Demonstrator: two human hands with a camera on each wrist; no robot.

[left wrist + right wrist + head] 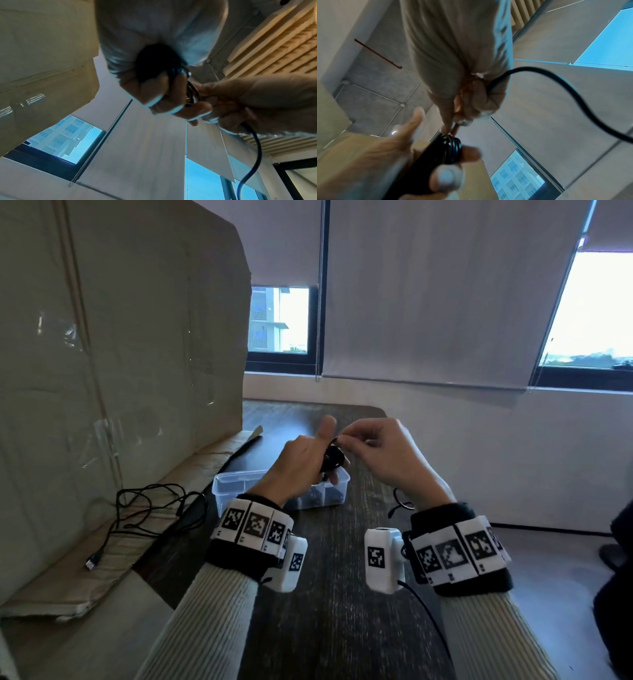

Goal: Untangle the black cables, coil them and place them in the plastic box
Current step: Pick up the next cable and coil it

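My left hand [320, 455] grips a small coil of black cable [334, 458] above the clear plastic box [236, 478], thumb pointing up. My right hand [346, 440] pinches the cable's free part at the top of the coil. From the left wrist, the fingers [164, 94] curl round the coil [173, 73], and the loose cable tail [257, 148] hangs from the right hand. From the right wrist, the coil [453, 148] shows several tight turns under the pinching fingertips [448, 128]. A second, tangled black cable [154, 508] lies on the cardboard at left.
A tall cardboard sheet [120, 354] stands along the left, its flap lying on the dark wooden table [335, 611]. The box has compartments holding dark items. A short cable loop [402, 503] shows by my right wrist. Beyond the table's right edge is floor.
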